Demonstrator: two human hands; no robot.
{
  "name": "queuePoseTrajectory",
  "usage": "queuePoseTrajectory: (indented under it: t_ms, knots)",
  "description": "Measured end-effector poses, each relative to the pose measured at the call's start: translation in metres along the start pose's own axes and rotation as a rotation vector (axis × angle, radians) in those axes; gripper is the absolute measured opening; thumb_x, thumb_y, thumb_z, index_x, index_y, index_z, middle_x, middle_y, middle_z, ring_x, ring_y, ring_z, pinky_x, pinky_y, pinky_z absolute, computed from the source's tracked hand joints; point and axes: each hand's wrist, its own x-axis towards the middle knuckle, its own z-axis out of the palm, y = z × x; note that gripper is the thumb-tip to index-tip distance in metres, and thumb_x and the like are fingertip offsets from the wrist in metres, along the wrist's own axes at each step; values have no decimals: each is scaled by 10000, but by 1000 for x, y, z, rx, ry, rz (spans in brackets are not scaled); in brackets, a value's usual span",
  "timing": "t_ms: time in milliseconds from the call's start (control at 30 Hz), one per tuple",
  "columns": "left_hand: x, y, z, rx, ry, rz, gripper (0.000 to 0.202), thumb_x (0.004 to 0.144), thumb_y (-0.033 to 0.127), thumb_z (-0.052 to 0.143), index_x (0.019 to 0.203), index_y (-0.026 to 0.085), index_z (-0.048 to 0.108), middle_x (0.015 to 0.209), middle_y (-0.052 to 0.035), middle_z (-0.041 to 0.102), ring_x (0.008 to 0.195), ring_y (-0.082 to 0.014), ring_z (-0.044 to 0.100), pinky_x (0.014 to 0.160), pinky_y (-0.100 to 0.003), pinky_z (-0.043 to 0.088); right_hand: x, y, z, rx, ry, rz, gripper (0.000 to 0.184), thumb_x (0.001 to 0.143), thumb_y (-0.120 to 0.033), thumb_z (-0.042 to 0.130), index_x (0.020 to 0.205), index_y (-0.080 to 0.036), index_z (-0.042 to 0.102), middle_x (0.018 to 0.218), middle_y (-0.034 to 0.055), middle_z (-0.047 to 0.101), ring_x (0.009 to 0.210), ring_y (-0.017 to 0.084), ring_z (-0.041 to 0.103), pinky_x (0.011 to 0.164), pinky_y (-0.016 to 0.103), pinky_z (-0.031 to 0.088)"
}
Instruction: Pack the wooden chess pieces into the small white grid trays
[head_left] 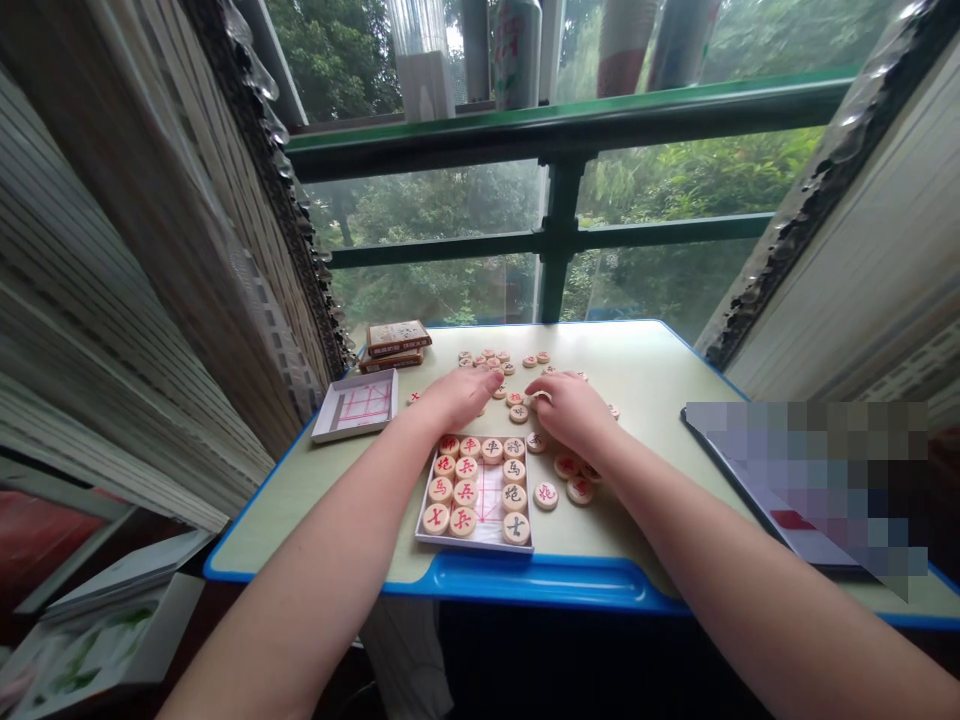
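My left hand (466, 390) lies low over the table among loose xiangqi pieces, palm down, fingers stretched out. To its right my right hand (566, 402) reaches in with its fingers curved and apart, covering some pieces. Between the hands lie a red-marked piece (514, 398) and a dark-marked piece (518, 414). Nearer to me is a shallow white box (474, 545) with pieces in rows along its left, far and right sides; part of its printed floor shows. A red-marked piece (546, 496) rests just right of the box. Any piece under my fingers is hidden.
A box lid (356, 404) lies at the left, before two stacked small boxes (396, 340). A dark-edged flat object (795, 500), partly blurred out, occupies the right side. The table's blue front edge (540, 580) has a tray groove. Curtains hang on both sides.
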Motion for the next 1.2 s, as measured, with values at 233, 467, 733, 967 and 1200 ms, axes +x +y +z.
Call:
queuePoseTrajectory:
  t_ms: [233,467,733,967,1200]
  knots:
    - [-10,6,-2,-45,30,44,702,919,588,128,1060,160,666,1146,-100,669,1096,-217,577,959,-327,415,0,7,0,-18,-37,23,288,813,-143,483,958,-187,728,1010,81,705,980,213,595,856,301,440]
    - [-15,8,-2,-88,31,49,699,911,605,160,984,156,690,1088,-102,687,1041,-216,596,905,-316,437,0,21,-7,46,42,133,395,739,-28,465,990,-196,719,1014,78,696,974,199,604,833,283,448]
    - [-19,10,-7,-23,193,-46,610,927,532,192,1000,166,673,1101,-102,672,1084,-216,575,962,-319,409,5,47,-30,-30,-66,387,484,689,-23,529,1120,-188,675,1038,104,699,918,224,644,724,257,455]
    - [-21,-8,-5,152,190,-464,700,888,607,168,1191,137,590,1316,-212,528,1280,-381,403,1041,-521,280,7,57,-32,-47,-78,432,436,742,-61,532,1147,-154,665,1110,139,678,998,252,631,799,285,452]
    - [-14,-6,12,-22,73,-345,689,909,574,101,1318,160,470,1391,-169,481,1343,-311,364,1074,-452,266,5,51,-32,-20,-166,405,367,746,-108,559,1076,-163,710,968,107,721,855,208,657,678,235,454]
